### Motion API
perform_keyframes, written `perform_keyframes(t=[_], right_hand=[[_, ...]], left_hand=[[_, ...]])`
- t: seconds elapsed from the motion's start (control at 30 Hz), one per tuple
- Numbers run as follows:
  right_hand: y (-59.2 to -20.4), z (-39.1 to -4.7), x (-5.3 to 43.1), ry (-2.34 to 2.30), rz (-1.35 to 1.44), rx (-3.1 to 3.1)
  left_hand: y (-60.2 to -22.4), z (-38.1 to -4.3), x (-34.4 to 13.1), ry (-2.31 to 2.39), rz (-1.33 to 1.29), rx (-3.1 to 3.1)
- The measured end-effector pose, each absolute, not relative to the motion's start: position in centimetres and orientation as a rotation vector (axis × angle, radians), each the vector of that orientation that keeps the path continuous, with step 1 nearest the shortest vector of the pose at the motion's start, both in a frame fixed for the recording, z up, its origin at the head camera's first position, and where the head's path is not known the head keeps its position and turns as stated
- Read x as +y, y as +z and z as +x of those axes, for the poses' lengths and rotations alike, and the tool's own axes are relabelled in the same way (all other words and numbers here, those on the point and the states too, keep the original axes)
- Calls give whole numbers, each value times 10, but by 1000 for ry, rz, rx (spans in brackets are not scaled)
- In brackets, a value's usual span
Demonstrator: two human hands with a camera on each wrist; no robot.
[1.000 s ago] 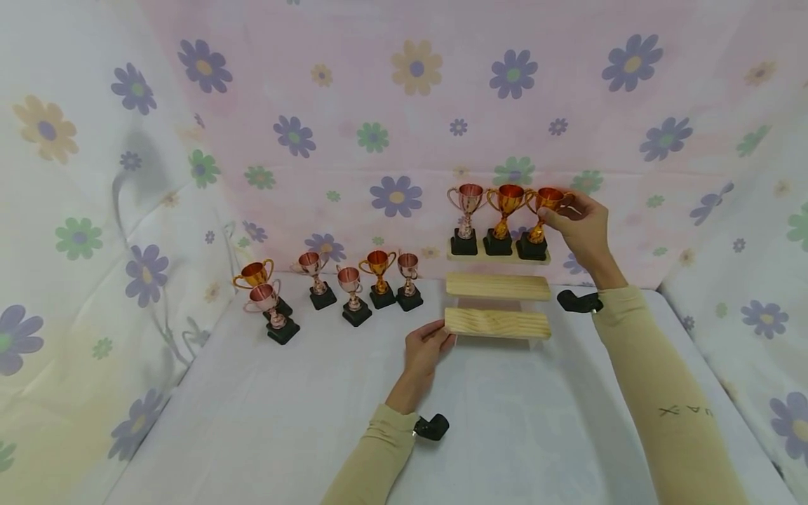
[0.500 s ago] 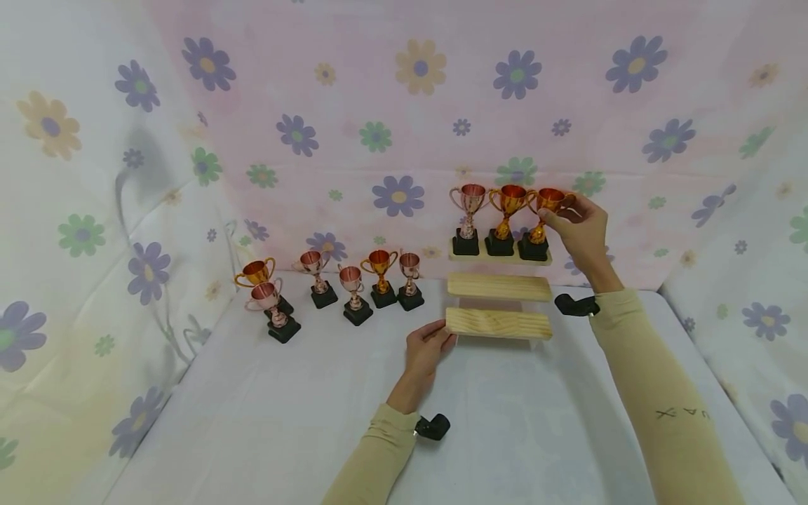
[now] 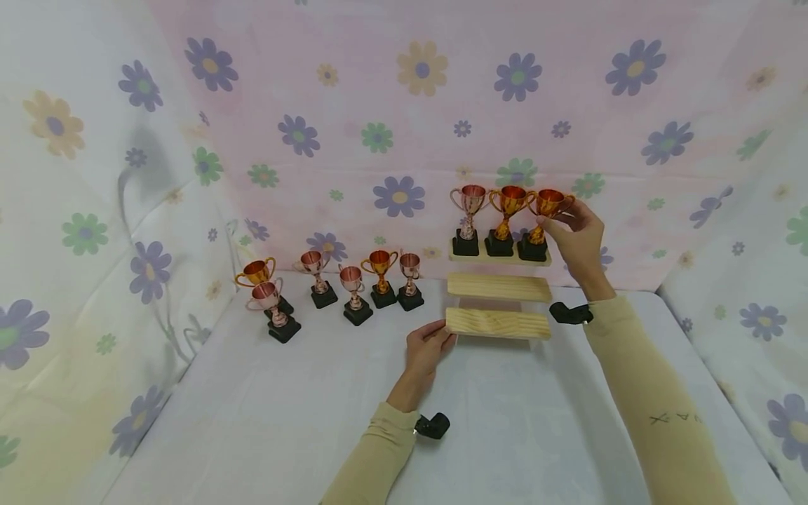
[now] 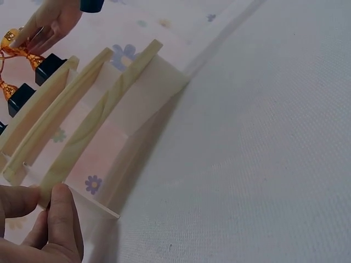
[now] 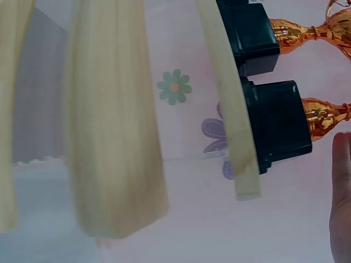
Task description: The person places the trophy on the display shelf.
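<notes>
A three-step display stand has pale wooden shelves and clear side supports. My left hand [image 3: 424, 354] pinches the left end of its lowest shelf [image 3: 499, 323], thumb and fingers at the corner in the left wrist view. On the top shelf [image 3: 463, 257] stand a rose-gold trophy cup [image 3: 469, 202], a gold trophy [image 3: 510, 201] and, at the right end, another gold trophy [image 3: 549, 203]. My right hand [image 3: 582, 235] holds that right-end trophy by its cup, thumb in front and fingers behind. Its black base [image 5: 282, 121] sits on the shelf, upright.
The middle shelf [image 3: 499, 287] and lowest shelf are bare. Left of the stand, several trophies, among them a rose-gold one [image 3: 351, 283] and a gold one [image 3: 379, 265], stand on the white-covered table [image 3: 252, 414]. A flowered cloth [image 3: 334, 91] hangs close behind.
My right hand and forearm have shifted slightly left at the right-end trophy, the thumb slipping a little lower. The left hand keeps its hold on the shelf end; the trophies stay put.
</notes>
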State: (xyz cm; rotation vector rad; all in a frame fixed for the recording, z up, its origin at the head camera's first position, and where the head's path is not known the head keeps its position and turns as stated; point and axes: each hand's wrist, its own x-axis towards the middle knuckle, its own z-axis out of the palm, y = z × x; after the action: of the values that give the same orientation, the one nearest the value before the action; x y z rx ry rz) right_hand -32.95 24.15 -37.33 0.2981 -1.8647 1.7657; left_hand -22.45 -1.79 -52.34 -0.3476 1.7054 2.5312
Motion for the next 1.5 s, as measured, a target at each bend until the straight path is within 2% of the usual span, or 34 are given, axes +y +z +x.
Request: perform_keyframes(t=[0.2,0.4,0.5,0.63,0.9,1.03,1.23,1.5], right_hand=[[-400,-320,254,1859,177,-1786],[-425,-283,270,1912,-87,-1717],[-444,-265,274,1954,-231,-1773],[-470,-243,274,1961,-355,-1958],[-507,-211,266,2054,-332,-2245],[-517,-201,260,2184,-272,-2284],[-520,-194,250,2412,-272,-2180],[-517,-195,249,2498,-335,-2050]], left_hand=[[-525,-228,-17,2483,-300,1781],[-519,-227,-31,2167,-21,2225],[-515,-222,-47,1923,157,2430],[-514,-210,-73,1801,358,2403],[-518,-181,-141,1628,584,2312],[-513,-170,-180,1591,593,2314],[-499,-159,-240,1548,471,2412],[-484,-165,-315,1568,273,2542]])
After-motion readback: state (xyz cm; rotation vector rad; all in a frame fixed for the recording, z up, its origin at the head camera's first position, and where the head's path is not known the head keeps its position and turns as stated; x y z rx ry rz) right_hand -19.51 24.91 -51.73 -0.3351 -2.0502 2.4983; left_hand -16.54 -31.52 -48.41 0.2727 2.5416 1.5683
